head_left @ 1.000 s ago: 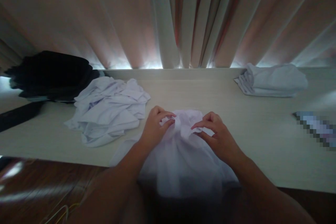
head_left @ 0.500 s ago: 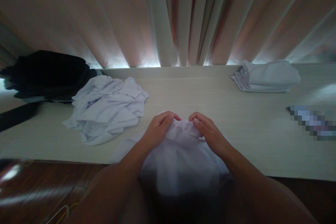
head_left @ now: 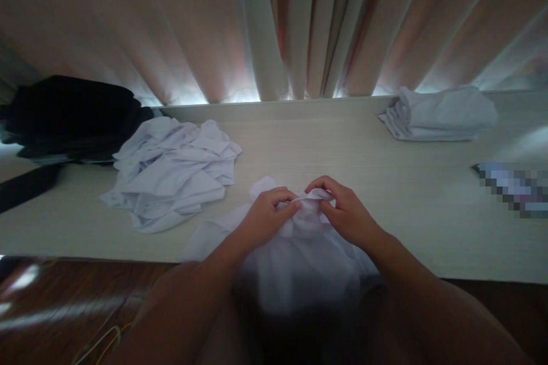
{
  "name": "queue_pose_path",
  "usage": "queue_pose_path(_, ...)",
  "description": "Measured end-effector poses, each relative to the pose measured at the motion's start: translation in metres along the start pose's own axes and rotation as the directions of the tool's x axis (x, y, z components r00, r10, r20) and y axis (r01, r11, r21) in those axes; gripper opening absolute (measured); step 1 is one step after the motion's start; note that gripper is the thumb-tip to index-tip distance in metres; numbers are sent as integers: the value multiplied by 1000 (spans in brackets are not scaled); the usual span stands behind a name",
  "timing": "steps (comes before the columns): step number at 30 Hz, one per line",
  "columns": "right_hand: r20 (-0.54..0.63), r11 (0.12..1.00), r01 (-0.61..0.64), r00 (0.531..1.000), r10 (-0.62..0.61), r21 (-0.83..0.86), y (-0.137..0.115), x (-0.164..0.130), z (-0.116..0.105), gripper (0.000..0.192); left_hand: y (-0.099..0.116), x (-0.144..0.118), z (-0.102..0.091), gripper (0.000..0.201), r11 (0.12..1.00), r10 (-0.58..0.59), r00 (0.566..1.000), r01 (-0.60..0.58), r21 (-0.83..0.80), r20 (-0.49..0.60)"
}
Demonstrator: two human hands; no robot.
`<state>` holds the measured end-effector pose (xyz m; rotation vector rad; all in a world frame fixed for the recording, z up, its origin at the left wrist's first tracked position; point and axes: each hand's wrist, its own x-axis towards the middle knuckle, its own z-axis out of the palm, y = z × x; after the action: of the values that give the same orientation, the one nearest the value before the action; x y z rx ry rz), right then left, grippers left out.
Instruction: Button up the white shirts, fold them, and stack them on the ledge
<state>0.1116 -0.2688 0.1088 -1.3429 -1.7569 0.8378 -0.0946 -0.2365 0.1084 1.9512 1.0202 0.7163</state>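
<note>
Both hands pinched shut on the same bit of cloth: the left hand (head_left: 266,218) and the right hand (head_left: 347,214) sit close together, fingertips curled in and clamped on the bunched top edge of a white garment (head_left: 295,256). Thumbs and forefingers nip the fabric between them, knuckles nearly meeting over the fold. That garment lies at the near edge of the pale wooden table (head_left: 385,194), spread toward the person, its lower part draping off the edge and falling into shadow between the forearms.

Over on the left, well apart from the hands, a crumpled heap of white clothes (head_left: 171,171) lies loose on the tabletop. Behind that, at the far left, a dark pile of fabric (head_left: 72,117) rests against the back edge. Far right corner, a folded stack of white clothes (head_left: 440,114) lies neatly squared. Striped curtains (head_left: 299,23) hang along the back, light leaking in beneath them. A blurred-out patch sits at the right edge.
</note>
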Motion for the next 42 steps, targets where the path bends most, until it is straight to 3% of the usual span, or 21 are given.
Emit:
queue_pose_path(2, -9, 998, 61, 998, -61, -11, -1, -1, -1, 41, -1, 1, 0, 30, 1000, -20, 1000, 20, 1, 11)
queue_pose_path(5, 59, 992, 127, 990, -127, 2, -5, -2, 2, 32, -1, 0, 1, 33, 999, -30, 999, 31, -16, 35)
queue_pose_path(8, 57, 998, 59, 997, -59, 0, -6, -1, 6, 17, -1, 0, 2, 37, 998, -24, 999, 27, -63, 48)
queue_pose_path(12, -71, 999, -44, 996, 45, 17, -1, 1, 7, 18, -5, 1, 1, 28, 991, -60, 997, 66, -120, 51)
queue_pose_path(20, -54, 998, -19, 998, 22, 57, -6, -1, 10, 13, -3, 3, -6, 37, 978, -161, 987, 163, -129, 29)
queue_pose_path(28, -42, 995, 94, 995, -96, -35, -4, -3, 18, 7, 2, 1, -7, 28, 901, -374, 927, 372, -224, 31)
queue_pose_path(37, -7, 973, 182, 983, -185, -144, -6, -5, 28, 11, -6, 2, 0, 35, 883, -374, 925, 332, -331, -71)
queue_pose_path(42, -83, 978, 162, 981, -174, -131, -5, -5, 28, 5, 2, 3, -1, 28, 866, -398, 911, 336, -372, -104)
